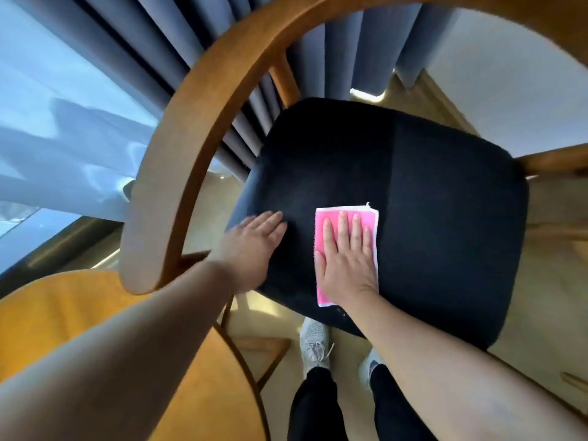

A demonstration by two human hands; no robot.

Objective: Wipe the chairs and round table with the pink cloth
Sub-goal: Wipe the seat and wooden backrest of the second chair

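A wooden chair with a curved backrest (pixel 191 122) and a dark navy seat cushion (pixel 429 218) fills the view. The folded pink cloth (pixel 366 218) lies flat on the cushion's near part. My right hand (pixel 346 259) presses flat on the cloth, fingers together and stretched out. My left hand (pixel 251 246) rests flat on the cushion's left edge, fingers extended, holding nothing. The round wooden table (pixel 197 377) shows at the lower left, partly behind my left forearm.
Blue-grey curtains (pixel 334 52) and a bright window (pixel 47 106) stand behind the chair. A white wall (pixel 509 90) is at the right. My grey shoes (pixel 315 342) stand on the light floor (pixel 547 297) just below the seat.
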